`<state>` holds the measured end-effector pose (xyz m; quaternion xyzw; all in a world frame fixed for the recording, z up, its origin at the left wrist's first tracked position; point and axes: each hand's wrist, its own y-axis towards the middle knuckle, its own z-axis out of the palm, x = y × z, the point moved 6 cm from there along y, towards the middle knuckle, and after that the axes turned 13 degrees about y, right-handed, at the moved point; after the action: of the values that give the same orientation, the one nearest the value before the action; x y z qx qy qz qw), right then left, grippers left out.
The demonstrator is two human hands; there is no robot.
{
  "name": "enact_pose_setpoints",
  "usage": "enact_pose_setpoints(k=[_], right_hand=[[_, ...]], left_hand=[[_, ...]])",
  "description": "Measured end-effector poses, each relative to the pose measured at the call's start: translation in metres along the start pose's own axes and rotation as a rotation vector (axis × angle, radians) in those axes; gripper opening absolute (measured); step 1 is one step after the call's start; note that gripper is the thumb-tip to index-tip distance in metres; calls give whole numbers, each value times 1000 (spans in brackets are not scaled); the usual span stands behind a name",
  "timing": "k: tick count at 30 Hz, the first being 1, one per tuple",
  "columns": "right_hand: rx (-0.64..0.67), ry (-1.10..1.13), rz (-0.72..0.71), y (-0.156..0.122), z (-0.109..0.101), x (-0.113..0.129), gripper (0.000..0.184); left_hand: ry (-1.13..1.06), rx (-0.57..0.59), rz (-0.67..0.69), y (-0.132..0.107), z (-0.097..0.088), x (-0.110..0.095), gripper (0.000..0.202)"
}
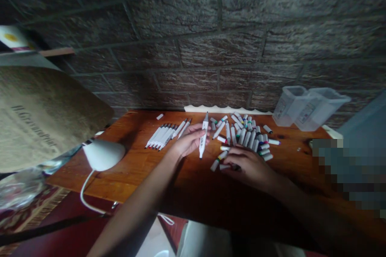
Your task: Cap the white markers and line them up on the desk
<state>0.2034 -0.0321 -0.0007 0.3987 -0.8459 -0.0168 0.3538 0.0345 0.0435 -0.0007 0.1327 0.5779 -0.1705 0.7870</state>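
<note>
Head camera view: a person's left hand (189, 141) clasps a white marker (203, 138) between thumb and fingers, its dark tip pointing up, above a wooden table (135, 174). The right hand (249, 164) reaches, fingers curled, at the near edge of a jumbled pile of white pieces (249, 138) with coloured ends; whether its fingertips close on one cannot be told. A white piece with a yellow band (224, 148) lies just beside them. To the left of the held marker, a row of white markers (159, 136) lies slanted side by side, with a lone white piece (160, 116) behind it. Two translucent containers (313, 113) stand at right by a brick wall (196, 56); a white cone-shaped base (105, 156) with a cord sits at left.
</note>
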Motion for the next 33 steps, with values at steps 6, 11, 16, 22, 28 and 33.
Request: enact_pose_setpoints(k=[6, 11, 16, 22, 28, 33], right_hand=[[-360, 198, 138, -5, -42, -9, 22], [-591, 363, 249, -14, -63, -28, 30], [-740, 442, 283, -21, -77, -42, 36], [-708, 669, 352, -16, -64, -45, 33], [-641, 811, 374, -11, -49, -41, 40], [-631, 897, 372, -10, -50, -40, 38]], left_hand=[[29, 77, -21, -4, 5, -3, 36], [26, 148, -106, -8, 9, 0, 35], [64, 237, -144, -13, 19, 6, 31], [50, 521, -279, -26, 53, 24, 43], [60, 513, -281, -26, 54, 23, 40], [36, 483, -248, -24, 47, 20, 37]])
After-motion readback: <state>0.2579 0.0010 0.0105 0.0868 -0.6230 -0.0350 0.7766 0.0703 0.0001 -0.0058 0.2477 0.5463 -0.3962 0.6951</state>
